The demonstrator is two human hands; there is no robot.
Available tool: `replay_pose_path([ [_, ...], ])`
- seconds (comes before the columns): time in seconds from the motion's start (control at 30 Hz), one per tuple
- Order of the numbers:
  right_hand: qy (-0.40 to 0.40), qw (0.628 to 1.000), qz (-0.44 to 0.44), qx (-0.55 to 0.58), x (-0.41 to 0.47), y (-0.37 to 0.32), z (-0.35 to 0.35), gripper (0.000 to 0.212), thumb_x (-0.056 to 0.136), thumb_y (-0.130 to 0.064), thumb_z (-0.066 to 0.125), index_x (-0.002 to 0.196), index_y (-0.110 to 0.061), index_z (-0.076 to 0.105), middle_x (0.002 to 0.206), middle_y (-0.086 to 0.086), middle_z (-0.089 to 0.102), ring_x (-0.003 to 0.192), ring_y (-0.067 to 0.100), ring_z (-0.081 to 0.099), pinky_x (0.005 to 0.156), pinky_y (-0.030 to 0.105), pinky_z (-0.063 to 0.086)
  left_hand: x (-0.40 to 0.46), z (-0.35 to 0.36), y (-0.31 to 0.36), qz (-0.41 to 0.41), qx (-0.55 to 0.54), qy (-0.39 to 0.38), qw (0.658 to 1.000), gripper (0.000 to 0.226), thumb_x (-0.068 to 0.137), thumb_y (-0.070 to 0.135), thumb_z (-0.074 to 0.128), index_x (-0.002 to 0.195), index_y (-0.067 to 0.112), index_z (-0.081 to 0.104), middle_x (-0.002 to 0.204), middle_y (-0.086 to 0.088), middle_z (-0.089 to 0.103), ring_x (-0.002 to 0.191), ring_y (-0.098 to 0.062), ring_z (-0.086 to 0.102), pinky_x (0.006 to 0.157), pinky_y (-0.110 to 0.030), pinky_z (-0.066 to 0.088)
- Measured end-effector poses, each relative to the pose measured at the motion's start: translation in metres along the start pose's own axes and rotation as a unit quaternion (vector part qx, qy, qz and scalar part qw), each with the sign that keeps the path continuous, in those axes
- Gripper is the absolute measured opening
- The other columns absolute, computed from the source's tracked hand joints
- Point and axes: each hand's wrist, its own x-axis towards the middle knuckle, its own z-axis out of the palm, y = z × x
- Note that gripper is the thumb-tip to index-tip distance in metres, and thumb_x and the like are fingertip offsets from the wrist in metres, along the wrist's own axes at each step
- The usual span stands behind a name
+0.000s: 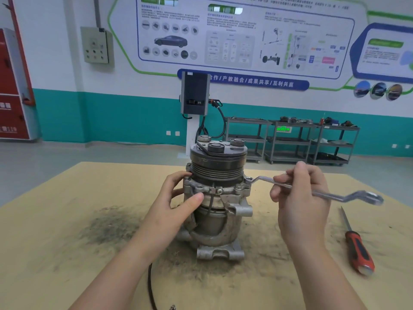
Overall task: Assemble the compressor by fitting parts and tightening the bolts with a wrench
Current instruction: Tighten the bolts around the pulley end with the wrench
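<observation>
Compressor (218, 198) stands pulley-up, left hand (178, 198) gripping its body, right hand (299, 193) pinching the rightward-pointing wrench (312, 192).

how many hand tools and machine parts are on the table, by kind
wrench: 1, held in the right hand, ring end on a bolt of the compressor
screwdriver: 1, red and black handle, lying on the table
compressor: 1, standing upright, steadied by the left hand
total: 3

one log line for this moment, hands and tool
left hand: grips compressor | right hand: holds wrench on right flange bolt | screwdriver: on table
</observation>
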Motion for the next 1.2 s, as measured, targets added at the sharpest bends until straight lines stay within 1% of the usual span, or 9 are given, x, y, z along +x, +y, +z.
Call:
replay_pose_path([
  [0.1, -0.030, 0.988, -0.117, -0.098, -0.018, -0.002, 0.007, 0.025, 0.096, -0.035, 0.046, 0.075, -0.024, 0.052, 0.064, -0.003, 0.063, 0.049, 0.009, 0.056, 0.050, 0.016, 0.044, -0.001, 0.001, 0.001, 0.003, -0.001, -0.001, 1.000, 0.037, 0.080, 0.056, 0.066, 0.112, 0.060, 0.048, 0.116, 0.040, 0.053, 0.113, 0.018, 0.046, 0.079, -0.023, 0.050],
  [0.2, -0.077, 0.972, -0.159, -0.155, -0.028, -0.002, 0.013, 0.020, 0.091, -0.042, 0.049, 0.074, -0.033, 0.054, 0.065, -0.004, 0.059, 0.056, 0.012, 0.057, 0.053, 0.018, 0.044, -0.002, 0.001, 0.002, 0.008, 0.002, 0.002, 1.000, 0.042, 0.076, 0.061, 0.065, 0.114, 0.058, 0.048, 0.117, 0.040, 0.054, 0.112, 0.020, 0.046, 0.078, -0.023, 0.051],
  [0.37, -0.123, 0.934, -0.250, -0.223, -0.030, -0.006, 0.014, 0.023, 0.091, -0.036, 0.056, 0.073, -0.022, 0.058, 0.064, -0.008, 0.058, 0.057, 0.009, 0.056, 0.053, 0.018, 0.043, 0.000, 0.002, -0.001, 0.011, 0.003, 0.009, 1.000, 0.041, 0.076, 0.061, 0.063, 0.114, 0.058, 0.048, 0.119, 0.039, 0.053, 0.114, 0.019, 0.046, 0.083, -0.026, 0.051],
  [0.43, -0.092, 0.958, -0.222, -0.157, -0.025, -0.012, 0.009, 0.021, 0.094, -0.032, 0.053, 0.076, -0.022, 0.058, 0.064, -0.004, 0.062, 0.054, 0.008, 0.059, 0.051, 0.018, 0.046, 0.000, 0.002, -0.002, 0.011, 0.000, 0.009, 1.000, 0.041, 0.075, 0.063, 0.062, 0.114, 0.059, 0.048, 0.119, 0.039, 0.053, 0.115, 0.018, 0.046, 0.082, -0.024, 0.050],
  [0.53, 0.001, 0.995, -0.100, -0.029, -0.008, -0.019, 0.000, 0.014, 0.098, -0.027, 0.047, 0.087, -0.020, 0.052, 0.063, -0.001, 0.065, 0.047, 0.011, 0.056, 0.046, 0.020, 0.046, 0.000, 0.002, -0.003, 0.019, 0.005, 0.009, 1.000, 0.046, 0.071, 0.068, 0.061, 0.114, 0.060, 0.048, 0.120, 0.039, 0.054, 0.115, 0.018, 0.047, 0.076, -0.018, 0.052],
  [0.7, 0.040, 0.982, 0.115, 0.144, 0.012, -0.009, -0.007, 0.007, 0.101, -0.014, 0.046, 0.095, -0.017, 0.046, 0.054, -0.001, 0.061, 0.040, 0.010, 0.048, 0.044, 0.019, 0.040, -0.002, 0.004, -0.007, 0.028, 0.039, 0.019, 0.999, 0.044, 0.078, 0.058, 0.063, 0.116, 0.068, 0.041, 0.120, 0.044, 0.051, 0.115, 0.022, 0.044, 0.077, 0.004, 0.039],
  [0.9, -0.017, 0.984, 0.125, 0.127, 0.017, -0.001, -0.003, 0.008, 0.101, -0.010, 0.045, 0.100, -0.017, 0.047, 0.057, 0.000, 0.062, 0.040, 0.012, 0.048, 0.043, 0.020, 0.041, -0.004, 0.010, -0.015, 0.030, 0.079, -0.007, 0.996, 0.073, 0.088, 0.032, 0.069, 0.118, 0.078, 0.022, 0.120, 0.056, 0.037, 0.114, 0.030, 0.036, 0.076, 0.009, 0.034],
  [1.1, -0.040, 0.961, 0.213, 0.174, 0.033, 0.010, -0.008, 0.017, 0.099, -0.002, 0.041, 0.108, -0.014, 0.050, 0.054, -0.001, 0.055, 0.038, 0.010, 0.042, 0.040, 0.018, 0.035, 0.000, 0.007, -0.024, 0.015, 0.117, 0.004, 0.993, 0.083, 0.085, 0.032, 0.073, 0.122, 0.078, 0.015, 0.124, 0.057, 0.032, 0.118, 0.029, 0.034, 0.085, 0.004, 0.036],
  [1.2, -0.027, 0.952, 0.236, 0.194, 0.032, 0.016, -0.008, 0.018, 0.097, -0.001, 0.040, 0.105, -0.013, 0.051, 0.054, -0.002, 0.053, 0.037, 0.009, 0.039, 0.040, 0.017, 0.032, 0.002, 0.004, -0.029, -0.006, 0.129, 0.004, 0.992, 0.092, 0.082, 0.030, 0.076, 0.146, 0.053, 0.015, 0.140, 0.037, 0.037, 0.130, 0.011, 0.037, 0.109, -0.022, 0.036],
])
